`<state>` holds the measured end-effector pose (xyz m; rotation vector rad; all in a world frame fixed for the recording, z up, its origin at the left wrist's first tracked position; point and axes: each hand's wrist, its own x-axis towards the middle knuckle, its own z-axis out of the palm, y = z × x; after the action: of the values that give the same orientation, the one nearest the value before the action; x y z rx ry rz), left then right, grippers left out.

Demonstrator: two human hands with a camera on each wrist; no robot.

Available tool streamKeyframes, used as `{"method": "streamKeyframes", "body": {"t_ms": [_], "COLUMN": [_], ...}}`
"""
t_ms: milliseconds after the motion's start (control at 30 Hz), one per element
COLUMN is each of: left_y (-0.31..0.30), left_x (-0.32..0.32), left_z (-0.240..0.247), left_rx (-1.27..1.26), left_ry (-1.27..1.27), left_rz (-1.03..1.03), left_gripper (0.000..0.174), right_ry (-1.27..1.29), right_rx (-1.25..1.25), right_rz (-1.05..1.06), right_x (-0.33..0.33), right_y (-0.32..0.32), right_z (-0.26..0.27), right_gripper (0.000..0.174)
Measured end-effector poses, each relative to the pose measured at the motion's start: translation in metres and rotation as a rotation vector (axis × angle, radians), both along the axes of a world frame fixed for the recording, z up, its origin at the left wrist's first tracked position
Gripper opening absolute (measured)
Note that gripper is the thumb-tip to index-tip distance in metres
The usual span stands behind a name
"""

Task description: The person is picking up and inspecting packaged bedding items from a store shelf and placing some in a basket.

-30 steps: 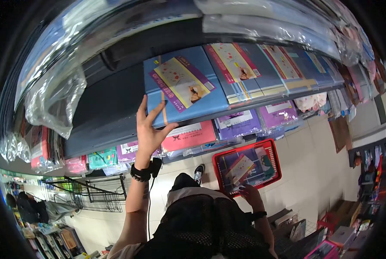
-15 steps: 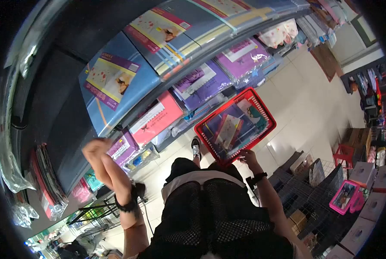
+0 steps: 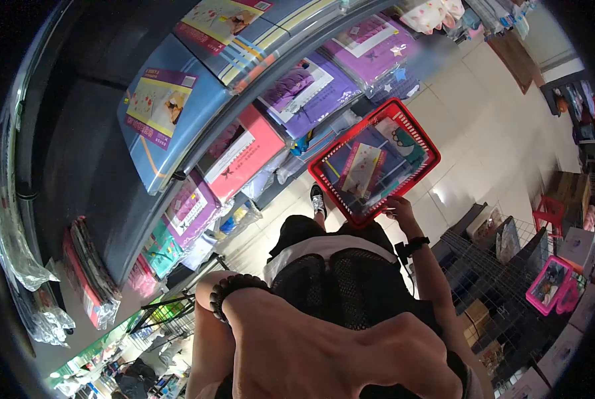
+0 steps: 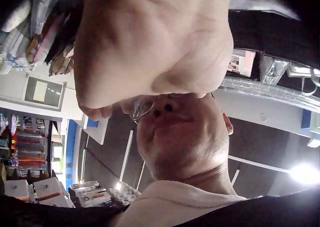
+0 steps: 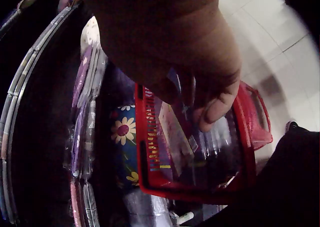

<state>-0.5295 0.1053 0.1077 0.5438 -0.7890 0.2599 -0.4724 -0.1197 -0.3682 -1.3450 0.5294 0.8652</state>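
Note:
My left hand (image 3: 337, 349) is raised close to the head camera, with its back filling the lower part of the head view. In the left wrist view its fingertips are beside the glasses (image 4: 143, 109) on the person's face, and most of the fingers are hidden behind the palm. My right hand (image 3: 398, 209), fingers loosely bent, hangs at the near rim of a red plastic basket (image 3: 422, 181). Inside the basket lie a dark blue package with a label card (image 3: 363, 170) and a teal item (image 3: 414, 157) in clear wrap.
Blue packaged sets with label cards, such as the nearest blue package (image 3: 171, 120), line the dark shelf (image 3: 84, 173). Below it are pink (image 3: 244, 156) and purple packages (image 3: 311, 93). A wire rack (image 3: 474, 279) stands at the right, and pale floor tiles (image 3: 477, 126) lie beyond the basket.
My left hand has left the blue package on the shelf and come up toward the face. The head view has turned, and the right hand has stayed by the basket's near rim.

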Motion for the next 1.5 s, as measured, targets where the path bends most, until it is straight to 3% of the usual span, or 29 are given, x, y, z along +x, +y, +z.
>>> {"method": "streamKeyframes", "body": {"t_ms": [233,333,367,400,467,533,600,667,733,767,800,867,933,1000,1100,1300,1400,1500], "left_y": [-0.003,0.002,0.004,0.019,0.061,0.099,0.145,0.212,0.274,0.300,0.321,0.375,0.383,0.391,0.388,0.401,0.397,0.398], "left_x": [0.014,0.029,0.026,0.031,0.034,0.021,0.010,0.001,-0.020,-0.035,-0.050,-0.087,-0.092,-0.091,-0.082,-0.093,-0.088,-0.090], "left_z": [0.014,0.015,0.021,0.017,0.010,-0.013,-0.034,-0.057,-0.084,-0.097,-0.104,-0.142,-0.160,-0.174,-0.172,-0.180,-0.177,-0.179], "left_rx": [0.011,0.067,-0.165,0.111,0.746,1.043,1.316,1.395,1.336,1.304,1.493,1.654,1.614,1.643,1.569,1.843,1.732,1.801], "left_ry": [0.015,-0.102,0.066,0.087,0.197,0.278,0.387,0.452,0.529,0.612,0.613,0.864,0.963,1.045,1.062,0.926,0.967,0.901], "left_rz": [-0.033,-0.026,-0.222,-0.054,0.508,1.061,1.588,1.889,2.116,2.200,2.352,2.497,2.508,2.481,2.577,2.529,2.540,2.548], "left_gripper": [0.060,0.060,0.056,0.052,0.043,0.033,0.028,0.024,0.019,0.018,0.022,0.030,0.036,0.039,0.050,0.050,0.050,0.046], "right_ry": [0.043,0.073,0.042,0.052,-0.028,0.028,-0.261,-0.342,-1.035,-0.838,-0.841,-0.789,-0.815,-0.751,-0.642,-0.671,-0.692,-0.694], "right_rx": [-0.076,-0.071,-0.031,-0.073,-0.096,-0.046,-0.071,-0.138,-0.716,-0.747,-0.740,-0.921,-0.948,-1.034,-0.984,-1.203,-1.187,-1.233], "right_rz": [0.019,0.033,0.031,0.040,0.148,0.047,-0.048,-0.076,0.231,0.193,0.197,0.382,0.422,0.642,0.686,0.828,0.896,0.939], "right_x": [0.003,0.013,0.012,0.016,0.026,0.041,0.056,0.081,0.107,0.114,0.122,0.136,0.143,0.148,0.145,0.130,0.130,0.129], "right_y": [-0.013,-0.015,-0.017,-0.015,-0.021,-0.016,-0.017,-0.014,-0.016,-0.008,-0.004,0.006,0.001,0.001,-0.001,0.017,0.023,0.029], "right_z": [0.004,-0.004,-0.008,-0.011,-0.033,-0.029,-0.053,-0.055,-0.080,-0.061,-0.050,-0.040,-0.057,-0.065,-0.088,-0.058,-0.047,-0.033], "right_gripper": [0.035,0.032,0.032,0.033,0.033,0.033,0.032,0.040,0.055,0.068,0.068,0.069,0.075,0.079,0.075,0.098,0.103,0.103]}}
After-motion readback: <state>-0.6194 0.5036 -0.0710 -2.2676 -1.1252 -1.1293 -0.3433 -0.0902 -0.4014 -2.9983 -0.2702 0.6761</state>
